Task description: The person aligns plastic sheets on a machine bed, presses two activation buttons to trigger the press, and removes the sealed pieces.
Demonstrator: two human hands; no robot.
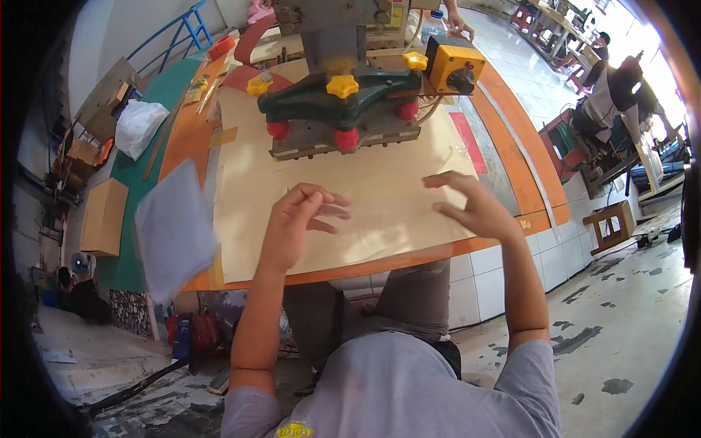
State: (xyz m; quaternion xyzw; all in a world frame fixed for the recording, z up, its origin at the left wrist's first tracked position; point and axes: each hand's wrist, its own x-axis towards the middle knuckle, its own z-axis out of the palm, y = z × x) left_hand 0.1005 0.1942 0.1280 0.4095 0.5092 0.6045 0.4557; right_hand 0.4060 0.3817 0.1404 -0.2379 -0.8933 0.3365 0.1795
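Observation:
My left hand (296, 219) hovers over a large beige sheet (350, 197) that covers the orange worktable (511, 124), fingers loosely curled and holding nothing. My right hand (467, 201) is raised over the sheet's right part with fingers spread, also holding nothing. Just beyond both hands stands a press machine with a green arm (339, 98), red and yellow knobs and a flat pressing plate (343, 139).
A yellow control box (454, 64) sits at the machine's right. A pale translucent piece (174, 230) lies blurred at the table's left edge. A white bag (139, 125) and cardboard boxes (104, 216) are at left. Another person's hand (458, 23) rests at the far end. A wooden stool (612, 223) stands right.

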